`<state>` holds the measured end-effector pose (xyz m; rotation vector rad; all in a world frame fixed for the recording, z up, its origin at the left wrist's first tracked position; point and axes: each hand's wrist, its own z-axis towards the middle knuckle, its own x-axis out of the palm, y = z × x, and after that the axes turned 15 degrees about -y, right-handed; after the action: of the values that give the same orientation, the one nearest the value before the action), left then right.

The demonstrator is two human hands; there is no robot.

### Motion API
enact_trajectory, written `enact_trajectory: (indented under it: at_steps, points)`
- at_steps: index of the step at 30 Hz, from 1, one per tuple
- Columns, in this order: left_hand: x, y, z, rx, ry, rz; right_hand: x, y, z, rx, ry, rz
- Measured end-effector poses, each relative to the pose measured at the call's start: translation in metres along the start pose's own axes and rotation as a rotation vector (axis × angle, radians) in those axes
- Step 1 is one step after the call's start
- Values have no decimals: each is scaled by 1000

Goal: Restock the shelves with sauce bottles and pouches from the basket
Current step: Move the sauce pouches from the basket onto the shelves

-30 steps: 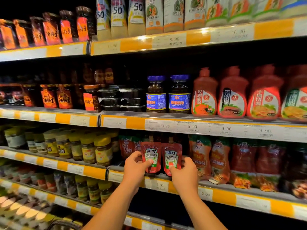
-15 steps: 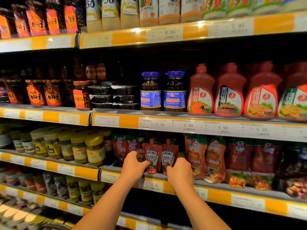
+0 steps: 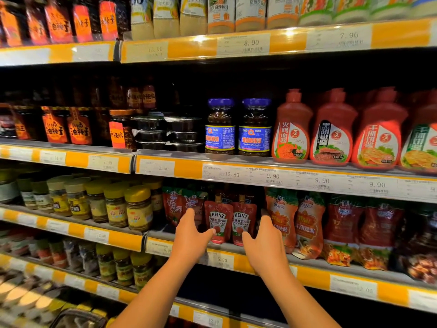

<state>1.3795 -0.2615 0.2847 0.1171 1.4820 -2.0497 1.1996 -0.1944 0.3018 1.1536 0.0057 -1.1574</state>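
Note:
Two red Heinz ketchup pouches stand side by side on the third shelf (image 3: pixel 314 266), the left pouch (image 3: pixel 218 218) and the right pouch (image 3: pixel 243 220). My left hand (image 3: pixel 191 235) is just left of them, fingers spread, its thumb tip touching the lower edge of the left pouch. My right hand (image 3: pixel 266 240) is to their right, fingers straight, thumb near the bottom of the right pouch. Neither hand grips a pouch. More red pouches stand behind and to both sides.
Yellow-lidded jars (image 3: pixel 138 207) fill the shelf to the left. Red squeeze bottles (image 3: pixel 292 129) and blue-lidded jars (image 3: pixel 220 129) stand on the shelf above. A basket edge (image 3: pixel 78 318) shows at the bottom left. Orange sauce pouches (image 3: pixel 307 228) crowd the right side.
Both hands held the two Heinz pouches before. Now they have let go and spread apart, left hand to the left and right hand to the right. The pouches stay standing on the shelf.

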Motion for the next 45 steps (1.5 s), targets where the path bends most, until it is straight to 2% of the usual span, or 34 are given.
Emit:
enact_trajectory:
  at_steps: [2,4,8,10,18,23,29,39,45]
  points:
    - [-9,4,-8,42,-86,-59,-10,-3,-10,-68,1,24]
    - [-15,11,-15,232,-122,-21,-14,-8,-18,-198,-2,-19]
    - [-13,13,-22,545,99,228,-7,-8,-20,-393,104,-184]
    - [-8,8,-20,596,176,311,1,-5,-19,-420,193,-252]
    - [15,-2,3,591,389,519,16,12,5,-338,391,-342]
    - [24,-10,15,567,402,557,23,19,25,-238,476,-347]
    - [36,-20,22,527,442,616,34,19,36,-189,469,-360]
    - [34,-26,32,524,493,554,39,21,44,-155,487,-380]
    - [7,-23,14,551,361,425,21,21,25,-188,415,-264]
